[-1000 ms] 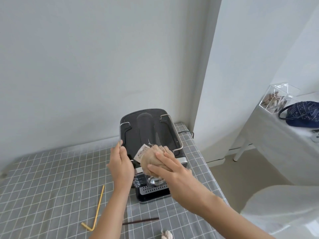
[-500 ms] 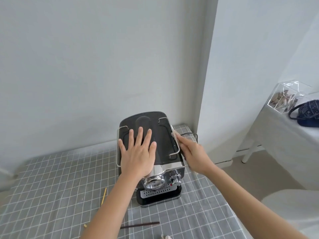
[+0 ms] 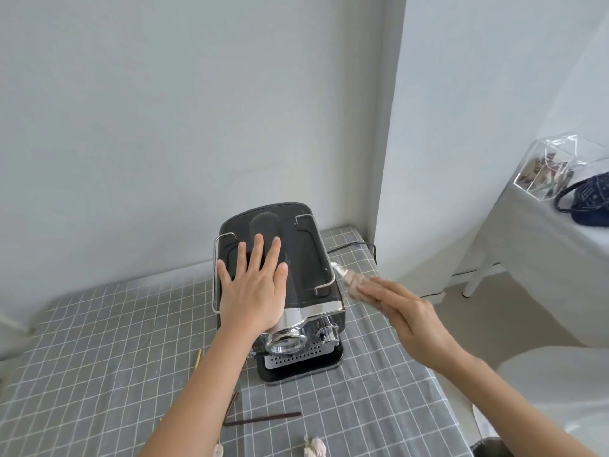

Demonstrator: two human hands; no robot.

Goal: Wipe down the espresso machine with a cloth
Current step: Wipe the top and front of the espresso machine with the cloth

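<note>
A black and chrome espresso machine [image 3: 304, 258] stands on a table with a grey checked cloth [image 3: 99, 357], close to the wall. My left hand [image 3: 253, 288] lies flat and spread on the machine's top. My right hand [image 3: 408, 319] is at the machine's right side, fingers straight, pressing a beige cloth [image 3: 351, 283] against it. The hand is blurred by motion. Most of the cloth is hidden under my fingers.
A yellow straw [image 3: 197, 359] and a dark stick [image 3: 263, 418] lie on the table near me, with a small crumpled beige scrap [image 3: 314, 446] at the front edge. The machine's cord [image 3: 359, 247] runs off the back right. A side table [image 3: 543, 258] carries a clear box and a dark blue bag.
My right hand carried the cloth from the machine's front top to its right side and slid toward me along it. My left hand moved from the left edge to lie flat on top.
</note>
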